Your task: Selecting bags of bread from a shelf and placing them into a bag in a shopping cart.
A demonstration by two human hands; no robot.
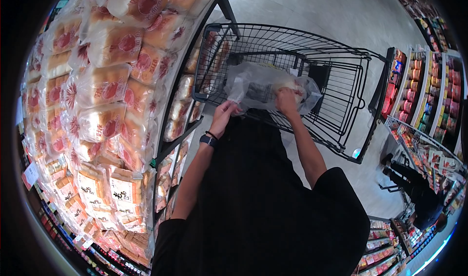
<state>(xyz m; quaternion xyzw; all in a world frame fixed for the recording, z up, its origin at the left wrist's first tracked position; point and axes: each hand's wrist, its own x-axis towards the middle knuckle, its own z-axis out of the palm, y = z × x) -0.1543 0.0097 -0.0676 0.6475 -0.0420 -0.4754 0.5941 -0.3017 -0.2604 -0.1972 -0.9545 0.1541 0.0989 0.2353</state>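
Over a black wire shopping cart, a translucent plastic bag is spread between both hands. My left hand pinches the bag's left edge; a dark watch is on that wrist. My right hand lies at the bag's right part, its fingers curled on a pale packaged item with red print. Whether that item is inside or under the film, I cannot tell. The cart's black mesh shows through the bag's middle.
Stacks of plastic-wrapped bread loaves fill the rack at the left, with more on shelves below. Packaged-goods shelves line the right side. A person stands beside another cart at the lower right. Grey floor shows beyond the cart.
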